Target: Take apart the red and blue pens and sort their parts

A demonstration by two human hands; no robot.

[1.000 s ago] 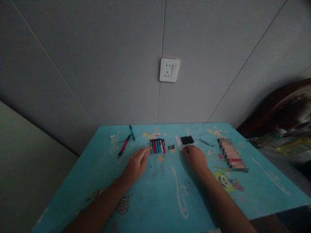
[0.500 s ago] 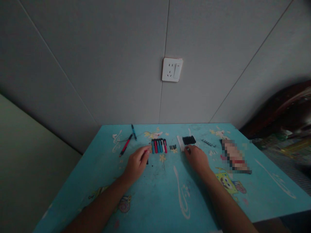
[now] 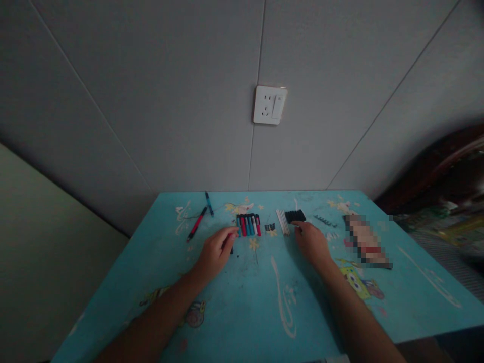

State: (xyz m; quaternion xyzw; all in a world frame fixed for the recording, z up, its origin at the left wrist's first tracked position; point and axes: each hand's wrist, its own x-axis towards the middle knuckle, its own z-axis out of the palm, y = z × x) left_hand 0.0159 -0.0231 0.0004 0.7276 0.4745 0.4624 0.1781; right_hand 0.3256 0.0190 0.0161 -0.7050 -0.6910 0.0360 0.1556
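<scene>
My left hand [image 3: 217, 248] is closed in a pinch at the left end of a row of blue, red and white pen barrels [image 3: 248, 226]. A bit of red shows at its fingertips and a dark end below them; what it holds is not clear. My right hand [image 3: 312, 243] has its forefinger stretched out at the lower edge of a row of short black tubes [image 3: 295, 216]. Just left of that hand lie several thin white sticks [image 3: 282, 223], like pen refills. Small dark pieces [image 3: 270, 227] sit between the barrels and the sticks.
A red and black pen [image 3: 197, 224] and a blue and black pen [image 3: 209, 203] lie at the back left. Right of the black tubes is a row of small springs [image 3: 324, 221]. A blurred-out flat item [image 3: 366, 242] lies farther right. The wall borders the table's back edge.
My right hand has moved off the white sticks, slightly up and right to the black tubes, its forefinger now extended. My left hand has shifted slightly right. The view has tilted a little.
</scene>
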